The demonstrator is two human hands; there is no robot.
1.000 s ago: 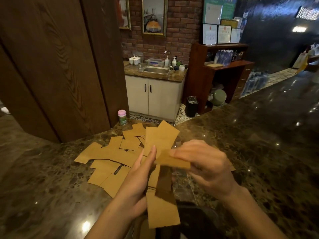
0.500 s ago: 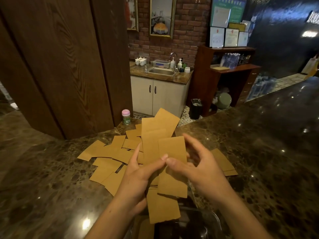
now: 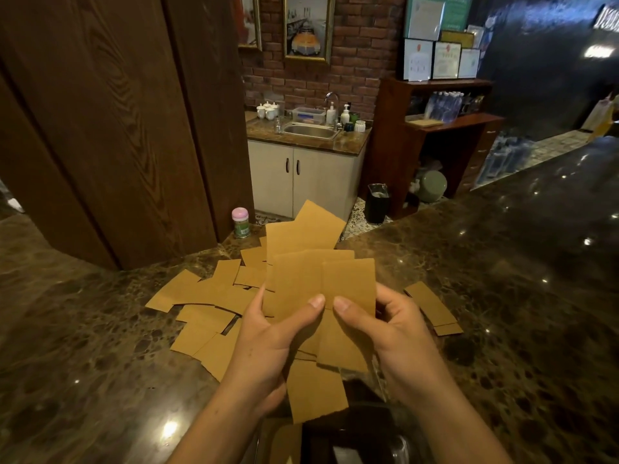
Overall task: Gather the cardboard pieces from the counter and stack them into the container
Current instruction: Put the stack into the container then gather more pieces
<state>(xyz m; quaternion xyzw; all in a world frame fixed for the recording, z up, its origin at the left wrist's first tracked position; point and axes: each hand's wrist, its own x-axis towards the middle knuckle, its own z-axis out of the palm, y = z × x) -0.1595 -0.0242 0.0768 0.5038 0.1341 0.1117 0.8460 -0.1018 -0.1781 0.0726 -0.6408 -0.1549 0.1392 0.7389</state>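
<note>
Both hands are in the lower middle of the frame, and both hold cardboard. The left hand point(image 3: 268, 339) grips a fan of cardboard pieces point(image 3: 301, 256); its thumb lies across the front and its fingers are hidden behind. The right hand point(image 3: 398, 329) pinches the front piece point(image 3: 348, 286). Its thumb presses on the face, close to the left thumb, and its fingers are curled behind the right edge. This front piece stands upright and lies flat against the fan.

One second ago the same piece was turned almost edge-on in front of the fan. Half a second ago it already faced the camera, but the right fingers were spread wide behind it. Now these fingers have closed on it, and the two thumbs are nearly tip to tip.

The loose pieces point(image 3: 207, 296) lie overlapping on the counter point(image 3: 100, 363), to the left of the hands, in the same places as before. The two pieces point(image 3: 432, 306) lie just right of the right hand. The container point(image 3: 402, 443) is at the bottom edge, directly below the hands, clear and partly cut off by the frame. What is inside it is too dim to tell. A pink-lidded jar point(image 3: 240, 222) stands at the far edge of the counter, above the loose pieces.
</note>
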